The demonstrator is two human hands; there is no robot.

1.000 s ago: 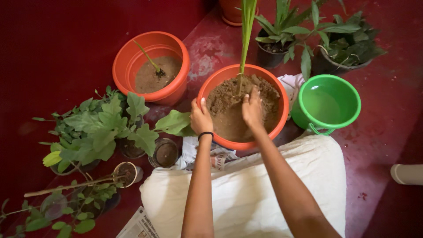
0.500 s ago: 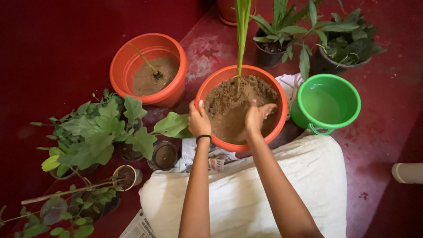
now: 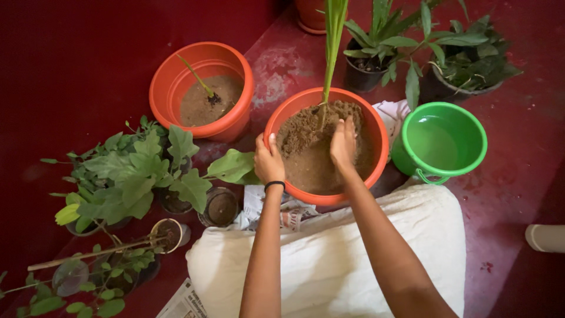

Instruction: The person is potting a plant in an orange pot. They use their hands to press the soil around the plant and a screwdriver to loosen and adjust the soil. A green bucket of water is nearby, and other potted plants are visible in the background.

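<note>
The shoot (image 3: 331, 44) stands nearly upright in the near pot (image 3: 376, 126), rooted at the far side. The right hand (image 3: 343, 143) lies flat, fingers loose, on the soil (image 3: 306, 168); the left hand (image 3: 268, 159) grips the rim. Two orange pots (the other pot (image 3: 170, 88) stands apart), one green bucket (image 3: 465, 162) just right.

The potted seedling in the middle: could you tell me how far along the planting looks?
Done: the seedling stands upright in the orange pot, with soil heaped at its base. In hand: the right hand lies flat on the soil beside the stem, while the left hand grips the rim. Left: the soil slopes, lower on the near side, so it probably needs levelling.
</note>
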